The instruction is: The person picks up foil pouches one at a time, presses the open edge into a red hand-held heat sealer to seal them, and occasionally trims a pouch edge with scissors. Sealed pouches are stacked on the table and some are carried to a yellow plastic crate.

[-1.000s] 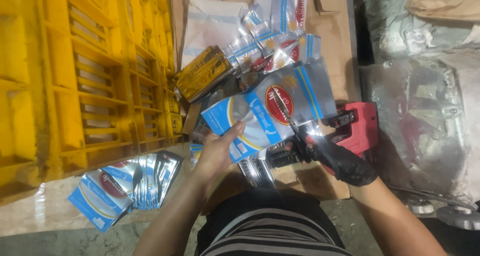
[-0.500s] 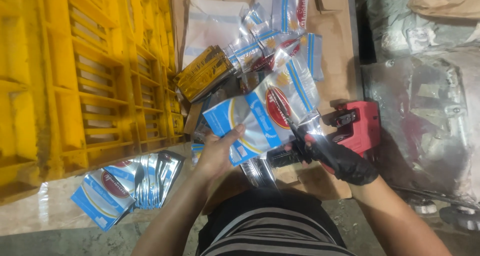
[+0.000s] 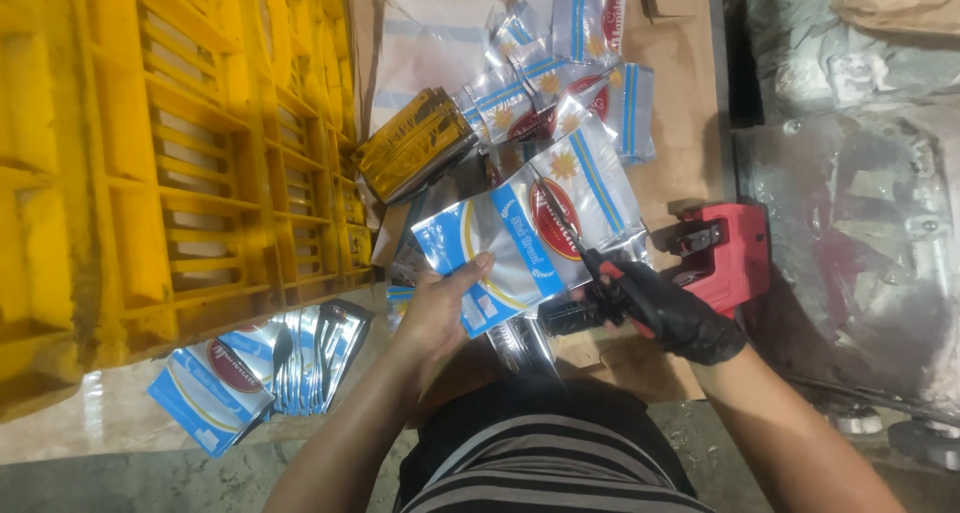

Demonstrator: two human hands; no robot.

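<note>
My left hand (image 3: 440,303) holds a blue and silver foil pouch (image 3: 505,248) by its lower corner, thumb on top. The pouch has a red oval on its face and overlaps a second, similar pouch (image 3: 590,188) behind it. My right hand (image 3: 665,313), in a black glove, is closed around the black handle of a red hand tool (image 3: 722,255) just right of the pouch. A thin dark part of the tool lies across the pouch's red oval. Both hands are over my lap, above a striped shirt.
Yellow plastic crates (image 3: 150,173) fill the left. A fanned stack of matching pouches (image 3: 260,368) lies at lower left. More pouches (image 3: 560,83), a gold foil pack (image 3: 415,148) and a white bag (image 3: 430,43) lie on cardboard (image 3: 685,123) ahead. Silvery plastic wrap (image 3: 860,223) covers the right.
The held pouch has shifted slightly down and left in my left hand. My right hand and the red tool stay in nearly the same place.
</note>
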